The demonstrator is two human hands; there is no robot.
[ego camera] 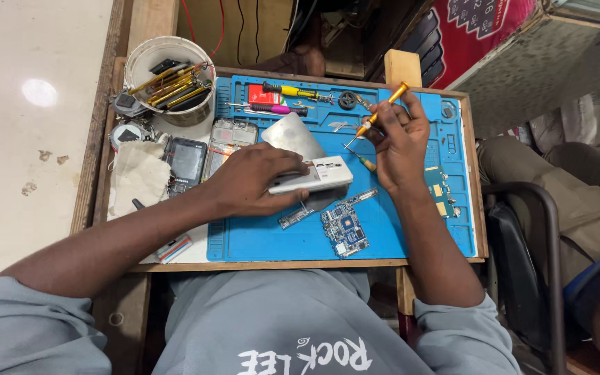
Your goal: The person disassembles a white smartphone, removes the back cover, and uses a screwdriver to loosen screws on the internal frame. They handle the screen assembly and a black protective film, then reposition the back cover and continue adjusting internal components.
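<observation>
White phone casing (pixel 317 175) lies on the blue mat (pixel 258 239) of the tabletop, my left hand (pixel 255 182) clenched over its near end. My right hand (pixel 398 139) pinches a yellow-handled screwdriver (pixel 378 115), tip just above the casing.

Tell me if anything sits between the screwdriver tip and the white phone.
Nothing visible does. The right hand holds the gold screwdriver just above the white phone, which the left hand steadies on the blue mat.
</observation>
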